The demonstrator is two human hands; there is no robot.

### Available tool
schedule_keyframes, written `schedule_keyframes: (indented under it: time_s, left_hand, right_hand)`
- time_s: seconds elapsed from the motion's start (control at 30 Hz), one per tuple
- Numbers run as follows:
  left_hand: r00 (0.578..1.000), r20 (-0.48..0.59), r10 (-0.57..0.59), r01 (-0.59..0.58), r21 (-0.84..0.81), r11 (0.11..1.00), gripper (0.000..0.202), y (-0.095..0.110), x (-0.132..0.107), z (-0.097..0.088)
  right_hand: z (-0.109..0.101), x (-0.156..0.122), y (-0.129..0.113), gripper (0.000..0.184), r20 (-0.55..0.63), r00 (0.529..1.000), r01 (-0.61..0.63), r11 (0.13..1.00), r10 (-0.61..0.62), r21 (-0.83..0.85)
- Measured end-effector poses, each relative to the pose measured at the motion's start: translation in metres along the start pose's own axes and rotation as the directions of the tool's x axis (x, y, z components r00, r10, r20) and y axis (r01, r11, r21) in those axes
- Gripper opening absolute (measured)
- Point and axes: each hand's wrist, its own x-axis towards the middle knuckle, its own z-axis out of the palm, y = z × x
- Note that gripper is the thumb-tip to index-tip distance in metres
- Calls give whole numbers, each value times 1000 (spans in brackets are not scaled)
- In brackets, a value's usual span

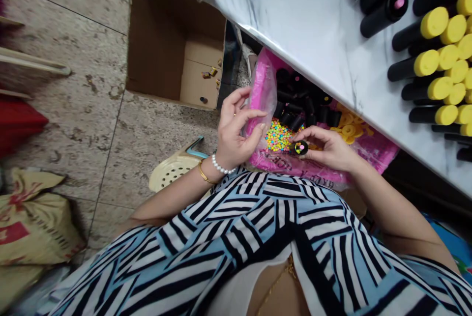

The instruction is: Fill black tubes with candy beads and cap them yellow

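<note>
My right hand (pixel 328 149) pinches a small black tube (pixel 297 151) by its sides, its open end facing up with several coloured beads and a pink piece showing inside. Just left of it lies a heap of small multicoloured beads (pixel 277 135) in a bright pink tray (pixel 263 77) lined with clear plastic. Beside the tray's left rim is my left hand (pixel 238 131), thumb and fingers apart, holding nothing; some of its fingers touch the plastic edge. More black tubes (pixel 295 109) lie behind the beads, and yellow ring-like caps (pixel 348 127) sit to the right.
A marbled white table (pixel 295 16) overhangs the tray's far side, bearing rows of black tubes with yellow caps (pixel 427 63) and a few with pink tips (pixel 383 14). An open cardboard box (pixel 158 36) stands at the left, near a cream stool (pixel 169 171). A tied sack (pixel 37 227) lies lower left.
</note>
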Motion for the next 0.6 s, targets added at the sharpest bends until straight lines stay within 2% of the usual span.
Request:
schedule_keyframes:
  time_s: [0.1,0.2,0.27,0.37,0.43,0.47,0.53,0.6]
  left_hand:
    - [999,-42,32,-29,71,997,22,6,1,-2]
    - [984,-91,153,-139,148,979,23,16,8,-6]
    - [958,-113,263,-242,168,956,24,27,18,-7]
    - [925,-95,367,-359,97,928,30,51,44,-3]
    - [925,-41,379,-377,35,925,37,67,67,4]
    - [927,-8,374,-374,23,927,40,73,79,8]
    - [930,61,362,-364,44,930,40,82,104,18]
    - [928,126,351,-363,85,928,35,86,127,26]
  right_hand:
    - [-1,-5,-15,39,-72,995,68,998,-68,-3]
    - [-1,-9,-39,34,-193,956,196,971,-221,-138]
    - [2,-7,-54,33,-360,875,226,931,-323,-287]
    - [2,6,-68,34,-605,683,99,872,-410,-480]
    - [-1,19,-74,31,-671,600,23,848,-435,-529]
    - [-4,25,-76,29,-682,580,4,839,-445,-544]
    - [-11,36,-80,26,-682,569,-15,823,-460,-568]
    - [-17,40,-83,33,-671,592,-14,827,-446,-562]
